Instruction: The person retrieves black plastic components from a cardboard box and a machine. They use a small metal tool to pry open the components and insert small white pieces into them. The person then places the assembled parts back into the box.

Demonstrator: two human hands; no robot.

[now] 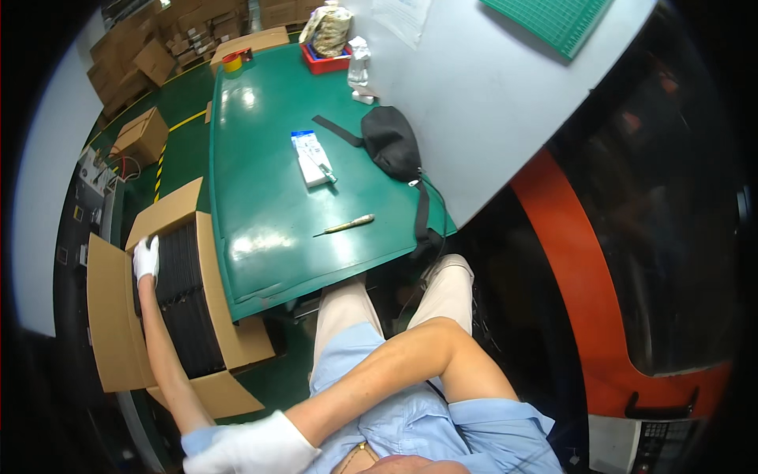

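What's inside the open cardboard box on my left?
The open cardboard box holds closely packed black pieces. Your white-gloved left hand is at its far left corner, covering whatever is directly beneath. Anything below the visible tops is hidden too.

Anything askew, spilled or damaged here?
No spill or damage stands out. Slightly untidy: a strap of the black bag trails to the near edge of the green table and could snag; a screwdriver lies loose.

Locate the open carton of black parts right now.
Head view, left side: the open carton is just left of the green table, with the white-gloved left hand at the carton's far end.
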